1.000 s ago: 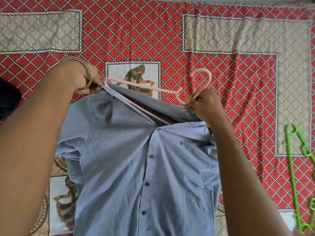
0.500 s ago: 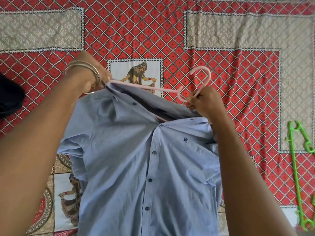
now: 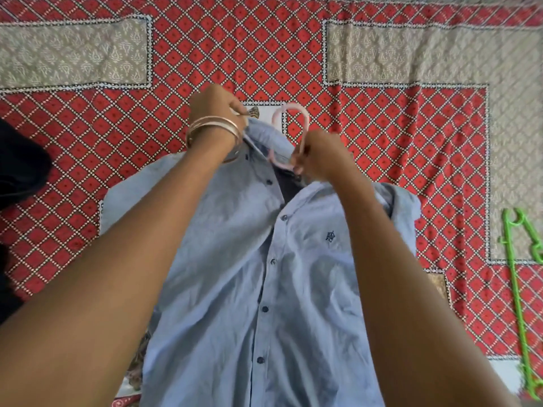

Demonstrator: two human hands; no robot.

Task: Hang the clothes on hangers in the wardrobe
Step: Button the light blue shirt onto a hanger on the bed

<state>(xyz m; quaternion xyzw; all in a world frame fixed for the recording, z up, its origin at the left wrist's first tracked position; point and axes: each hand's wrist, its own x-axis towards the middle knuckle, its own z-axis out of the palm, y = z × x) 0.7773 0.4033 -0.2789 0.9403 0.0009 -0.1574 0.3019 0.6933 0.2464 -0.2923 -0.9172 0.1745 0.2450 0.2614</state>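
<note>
A light blue button-up shirt (image 3: 273, 289) hangs in front of me over the bed, front side facing me, top buttons undone. Only the hook of the pink hanger (image 3: 289, 111) sticks out above the collar; its arms are hidden inside the shirt. My left hand (image 3: 214, 107), with bangles on the wrist, pinches the collar at its left side. My right hand (image 3: 318, 155) grips the neck of the pink hanger just below the hook, at the collar opening.
A red diamond-patterned bedspread (image 3: 382, 127) with beige panels covers the bed below. A green hanger (image 3: 517, 289) lies on it at the right edge. A dark garment (image 3: 17, 171) sits at the left edge.
The hanger has slid inside the shirt, so only its hook shows. My left hand moved right and up to the collar. The shirt now sits squarer across the hanger.
</note>
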